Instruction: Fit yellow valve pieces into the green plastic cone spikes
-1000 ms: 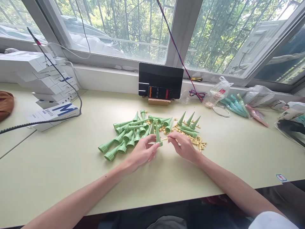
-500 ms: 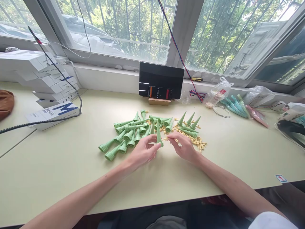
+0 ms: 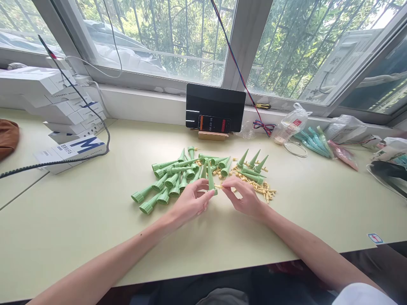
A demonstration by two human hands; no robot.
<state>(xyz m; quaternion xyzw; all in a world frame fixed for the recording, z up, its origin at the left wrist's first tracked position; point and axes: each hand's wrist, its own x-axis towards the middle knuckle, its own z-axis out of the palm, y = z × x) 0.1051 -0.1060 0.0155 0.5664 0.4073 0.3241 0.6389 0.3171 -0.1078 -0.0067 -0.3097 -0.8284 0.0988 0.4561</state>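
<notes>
My left hand (image 3: 190, 202) pinches a green plastic cone spike (image 3: 210, 179) by its wide base, tip pointing up and away. My right hand (image 3: 244, 196) pinches a small yellow peg (image 3: 218, 186) and holds its end against the base of that spike. Behind my left hand lies a pile of green spikes (image 3: 173, 178). Three green spikes (image 3: 253, 160) stand upright behind my right hand, beside a scatter of small yellow pegs (image 3: 260, 189) on the pale table (image 3: 95, 212).
A dark tablet (image 3: 215, 106) with a phone (image 3: 213, 123) leaning on it stands by the window sill. White boxes (image 3: 60, 114) are stacked at the left under a black cable (image 3: 63, 161). Plastic bags with teal spikes (image 3: 313, 137) lie at the right.
My right hand has shifted slightly left, bringing the yellow peg up to the base of the spike. My left hand and the spike have barely moved.
</notes>
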